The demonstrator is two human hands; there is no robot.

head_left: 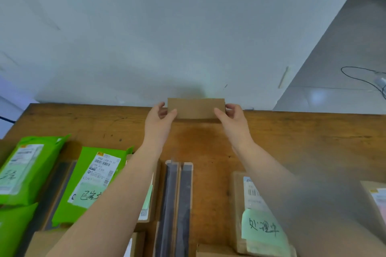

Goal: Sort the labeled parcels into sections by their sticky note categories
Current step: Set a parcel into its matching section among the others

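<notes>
Both arms reach forward over the wooden table (292, 135). Left hand (160, 115) and right hand (231, 113) hold a small brown cardboard box (195, 108) by its two short ends, thumbs on the near face, fingers curled round the far side. The box is at the table's far edge, close against the grey wall (167, 37); whether it rests on the wood or is held just above cannot be told.

Near left: two green mailer parcels (29, 169) and (92, 183), each with a shipping label and a pale green handwritten sticky note. Middle: a pair of dark-faced wooden divider strips (178, 204) lying lengthwise side by side. Near right: a brown parcel (250, 204) with a green sticky note (263, 229) bearing handwriting. A black cable (359, 77) lies on the floor at far right.
</notes>
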